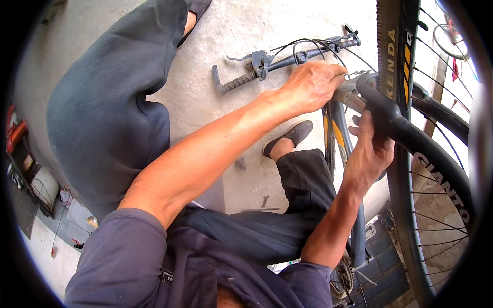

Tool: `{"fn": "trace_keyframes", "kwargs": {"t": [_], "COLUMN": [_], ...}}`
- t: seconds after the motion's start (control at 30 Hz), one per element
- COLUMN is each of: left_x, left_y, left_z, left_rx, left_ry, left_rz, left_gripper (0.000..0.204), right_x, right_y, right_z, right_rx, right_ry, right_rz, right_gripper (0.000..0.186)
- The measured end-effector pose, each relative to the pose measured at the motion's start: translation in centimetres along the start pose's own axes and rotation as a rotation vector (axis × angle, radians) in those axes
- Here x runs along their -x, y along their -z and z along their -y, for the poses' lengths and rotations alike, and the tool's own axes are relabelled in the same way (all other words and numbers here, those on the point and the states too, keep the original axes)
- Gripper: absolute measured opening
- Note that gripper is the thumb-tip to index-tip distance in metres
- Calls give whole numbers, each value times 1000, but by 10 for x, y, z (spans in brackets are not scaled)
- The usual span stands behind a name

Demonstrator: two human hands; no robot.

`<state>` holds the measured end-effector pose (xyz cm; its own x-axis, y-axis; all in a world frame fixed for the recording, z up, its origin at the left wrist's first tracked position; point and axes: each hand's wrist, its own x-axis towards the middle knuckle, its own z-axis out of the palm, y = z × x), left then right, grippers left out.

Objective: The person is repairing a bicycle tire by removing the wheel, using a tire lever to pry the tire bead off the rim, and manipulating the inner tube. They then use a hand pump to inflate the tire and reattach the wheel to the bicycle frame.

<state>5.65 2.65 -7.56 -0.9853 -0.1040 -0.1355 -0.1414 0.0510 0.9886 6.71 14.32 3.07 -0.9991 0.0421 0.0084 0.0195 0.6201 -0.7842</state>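
Note:
My left hand (314,86) is closed, its thumb and fingertips pinching a thin metal strip-like tool (359,72) beside the top of a black bicycle fork (382,110). The exact kind of tool is too small to make out. Lower down, my right hand (371,149) wraps around the fork near its crown, with part of the fingers hidden. Between the hands, a silver-grey metal tube (351,97) juts from the crown. The fork straddles a wheel with a black tyre (398,179).
A black handlebar (287,60) with brake levers and cables lies beyond my left hand. The bicycle frame (339,131) stands below my hands. A small spanner (265,200) lies on the concrete floor (226,31) by my legs. Red and black items (18,136) sit far left.

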Motion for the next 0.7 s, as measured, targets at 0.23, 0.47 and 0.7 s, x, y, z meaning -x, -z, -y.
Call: {"fn": "trace_keyframes", "kwargs": {"t": [0.23,0.47,0.7], "left_x": [-2,-1,-1], "left_y": [-2,1,4], "left_z": [10,11,14], "left_rx": [92,-115,-83], "left_ry": [-77,-108,-65], "left_rz": [-28,-14,60], "left_gripper": [27,29,29], "right_x": [-1,0,-1], "right_y": [-1,-2,-1], "right_z": [3,9,9], "right_rx": [16,-20,-19], "right_ry": [-41,-74,-88], "right_rz": [10,10,14], "right_gripper": [27,27,26]}}
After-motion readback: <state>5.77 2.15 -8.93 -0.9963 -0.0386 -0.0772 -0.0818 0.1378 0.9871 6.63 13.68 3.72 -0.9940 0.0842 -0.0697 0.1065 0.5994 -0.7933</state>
